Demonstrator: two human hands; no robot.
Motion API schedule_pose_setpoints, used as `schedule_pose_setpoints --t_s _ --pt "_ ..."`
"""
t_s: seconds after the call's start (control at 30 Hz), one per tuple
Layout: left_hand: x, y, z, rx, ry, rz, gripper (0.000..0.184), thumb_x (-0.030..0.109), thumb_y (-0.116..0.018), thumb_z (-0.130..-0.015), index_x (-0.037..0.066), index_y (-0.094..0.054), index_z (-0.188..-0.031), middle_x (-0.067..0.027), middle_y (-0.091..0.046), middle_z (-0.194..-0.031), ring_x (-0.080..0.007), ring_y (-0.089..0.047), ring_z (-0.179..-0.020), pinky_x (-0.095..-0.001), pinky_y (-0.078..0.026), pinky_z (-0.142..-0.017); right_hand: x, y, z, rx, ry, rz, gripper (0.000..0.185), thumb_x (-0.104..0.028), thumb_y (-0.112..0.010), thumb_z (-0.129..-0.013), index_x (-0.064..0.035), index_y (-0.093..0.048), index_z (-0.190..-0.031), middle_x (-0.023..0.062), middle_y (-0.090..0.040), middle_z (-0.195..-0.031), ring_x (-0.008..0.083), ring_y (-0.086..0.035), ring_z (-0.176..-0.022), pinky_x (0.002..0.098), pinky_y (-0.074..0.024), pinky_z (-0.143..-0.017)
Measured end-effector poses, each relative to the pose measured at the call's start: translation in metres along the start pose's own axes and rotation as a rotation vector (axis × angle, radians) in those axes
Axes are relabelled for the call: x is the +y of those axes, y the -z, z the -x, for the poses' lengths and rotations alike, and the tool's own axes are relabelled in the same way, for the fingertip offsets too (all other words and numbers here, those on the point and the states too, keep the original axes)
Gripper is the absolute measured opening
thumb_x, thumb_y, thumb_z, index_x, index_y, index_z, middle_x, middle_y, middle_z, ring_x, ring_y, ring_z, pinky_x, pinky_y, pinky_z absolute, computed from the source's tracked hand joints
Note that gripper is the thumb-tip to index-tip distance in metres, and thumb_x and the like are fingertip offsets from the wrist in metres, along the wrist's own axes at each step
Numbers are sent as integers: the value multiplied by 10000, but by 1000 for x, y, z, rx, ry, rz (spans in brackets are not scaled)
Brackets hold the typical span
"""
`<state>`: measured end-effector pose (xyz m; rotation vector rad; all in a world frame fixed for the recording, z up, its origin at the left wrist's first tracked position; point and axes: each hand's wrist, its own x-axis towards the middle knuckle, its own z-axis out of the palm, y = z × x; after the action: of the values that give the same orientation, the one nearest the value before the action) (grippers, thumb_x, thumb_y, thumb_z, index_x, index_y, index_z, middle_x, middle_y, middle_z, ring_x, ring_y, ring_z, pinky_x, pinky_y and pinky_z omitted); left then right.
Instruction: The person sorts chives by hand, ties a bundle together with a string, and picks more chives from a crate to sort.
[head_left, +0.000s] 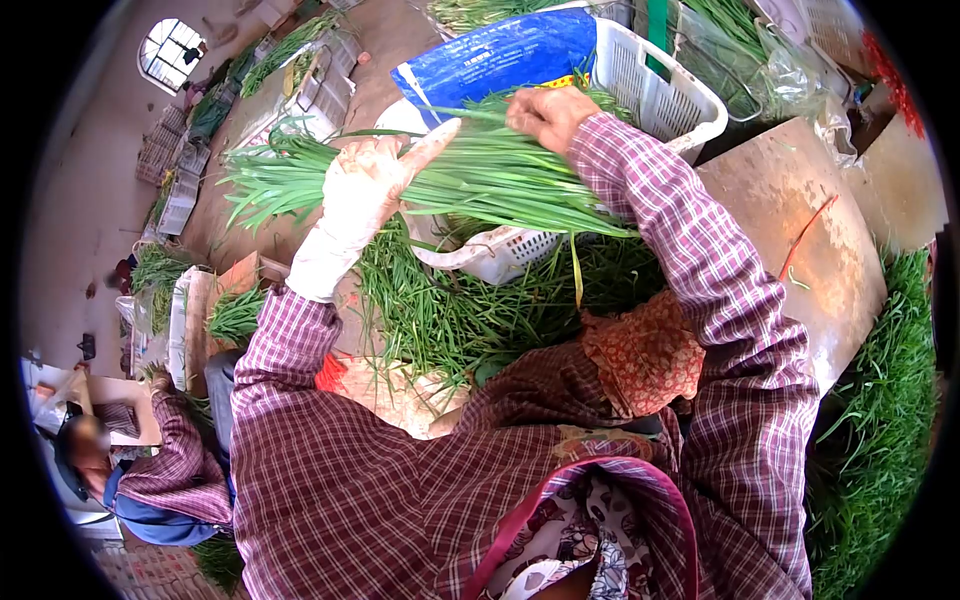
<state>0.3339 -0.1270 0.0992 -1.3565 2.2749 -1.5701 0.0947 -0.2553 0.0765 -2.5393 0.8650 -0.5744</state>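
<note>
My left hand (pixel 365 185), in a white glove, is wrapped round a thick bunch of long green chives (pixel 500 180). Its thumb lies along the top of the bunch, which spans sideways in front of me. At the upper edge of the bunch, my right hand (pixel 552 116) is bare and closed, its fingertips curled in on a few blades; exactly what they pinch is partly hidden. Beneath the bunch is a white plastic basket (pixel 500 255), mostly covered by it. A heap of loose greens (pixel 440 310) surrounds the basket's near side.
Behind the bunch, a blue printed sack (pixel 500 65) lies against a white slatted crate (pixel 660 90). A worn board (pixel 790 240) is at the right, with more greens (pixel 880 420) beyond it. Another person (pixel 165 460) sits at the far left near boxes.
</note>
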Motion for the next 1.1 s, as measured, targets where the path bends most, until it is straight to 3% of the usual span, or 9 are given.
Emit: schedule_pose_setpoints --t_s 0.07,0.27,0.47,0.63,0.8,0.83,0.87,1.0,1.1 --pt "2 -8 6 -34 40 -72 970 -25 -619 -570 417 -353 -1391 7 -509 -794 -175 -556 -685 -307 -507 -641 15 -12 1 212 -248 -517 216 -234 -499 -952 -24 -536 -986 78 -640 -876 157 -640 -725 261 -537 -631" --pt "-10 -18 25 -209 173 268 907 74 -713 -617 389 -361 -1391 -16 -533 -759 -206 -569 -673 -341 -480 -624 58 27 83 238 -275 -672 218 -260 -445 -961 -59 -527 -981 23 -541 -682 119 -538 -551 305 -494 -527" --pt "-13 -28 36 -222 314 318 812 209 -732 -662 370 -385 -1378 -35 -552 -759 -236 -576 -683 -355 -473 -620 98 9 142 246 -156 77 361 -410 -531 -891 -65 -591 -981 156 -665 -847 313 -657 -758 366 -520 -695" --pt "-4 -17 27 -324 382 372 759 229 -719 -705 352 -391 -1378 -37 -603 -836 -243 -609 -733 -348 -482 -652 24 3 106 330 -277 -72 651 -649 -583 -764 -55 -594 -1033 125 -654 -997 262 -641 -903 384 -525 -802" --pt "7 -16 21 -441 552 689 700 236 -701 -749 331 -401 -1375 -40 -646 -1093 -231 -648 -901 -310 -497 -733 22 -26 78 525 -376 -448 652 -460 -780 -682 -52 -564 -1144 74 -617 -960 184 -612 -830 320 -512 -754" --pt "9 -24 23 -311 532 733 679 318 -707 -752 442 -401 -1345 -100 -663 -848 -270 -662 -698 -368 -509 -613 30 -37 69 581 -291 -733 630 -456 -784 -680 -69 -568 -1128 72 -608 -977 180 -611 -835 317 -510 -766" --pt "12 -28 27 -307 531 731 679 318 -707 -752 442 -401 -1345 -100 -663 -848 -270 -662 -698 -368 -509 -613 37 -48 64 628 -198 -1016 608 -452 -787 -677 -86 -572 -1112 70 -600 -994 176 -610 -840 315 -508 -777" --pt "17 -38 27 -348 592 938 640 322 -695 -757 425 -432 -1331 -79 -681 -923 -242 -670 -728 -342 -510 -623 12 -26 69 643 -190 -997 589 -445 -803 -659 -100 -567 -1074 82 -585 -1012 192 -604 -884 332 -503 -818" --pt "22 -35 27 -399 603 821 632 306 -699 -745 401 -458 -1321 -82 -680 -929 -242 -672 -736 -323 -512 -637 7 -16 72 694 -278 -269 592 -469 -779 -663 -85 -547 -1048 121 -579 -977 292 -580 -955 389 -461 -853"
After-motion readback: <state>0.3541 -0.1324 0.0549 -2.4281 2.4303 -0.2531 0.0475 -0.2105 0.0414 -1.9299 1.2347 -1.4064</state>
